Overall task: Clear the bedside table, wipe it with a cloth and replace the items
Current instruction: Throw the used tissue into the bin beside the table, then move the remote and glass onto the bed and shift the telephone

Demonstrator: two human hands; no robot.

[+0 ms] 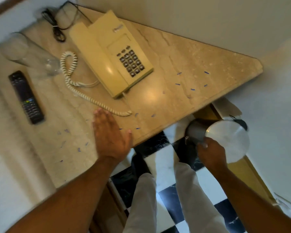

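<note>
A beige marble bedside table [183, 61] carries a cream push-button telephone [111, 54] with its coiled cord [84, 91], a black remote control [26, 96] at the left and a clear glass [29, 52] behind it. Small blue scraps [191, 89] lie scattered over the top. My left hand [110, 135] rests flat, fingers together, on the front edge of the table among the scraps. My right hand [210, 153] grips a steel pedal bin [222, 137] by its rim, below the table's right edge, the lid tilted up.
A black bundled cable [57, 26] lies at the back left by the wall. Below are black-and-white checkered floor tiles [168, 190] and my white trouser legs [141, 199]. A white wall runs along the right.
</note>
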